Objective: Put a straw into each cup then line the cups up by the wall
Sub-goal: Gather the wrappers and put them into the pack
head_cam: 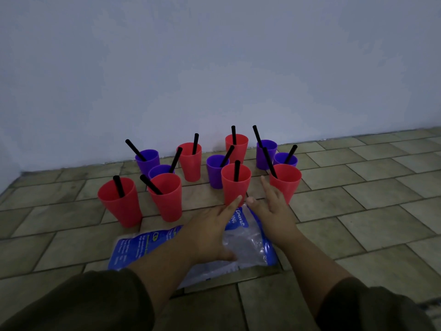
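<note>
Left hand (210, 226) and right hand (272, 211), fingers straight and holding nothing, flank a red cup (235, 187) holding a black straw (237, 170). The white print on the blue plastic bag (133, 249) is illegible.

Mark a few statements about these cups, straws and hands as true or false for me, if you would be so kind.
1. Every cup, from the leftmost red cup to the rightmost purple cup, holds a black straw. True.
2. The cups stand in one straight row against the wall. False: they form a loose cluster, several well out on the tiled floor.
3. The left hand and the right hand are both open and hold nothing. True.
4. The plastic bag lies behind the cups. False: it lies in front of them, beneath the hands.
</note>
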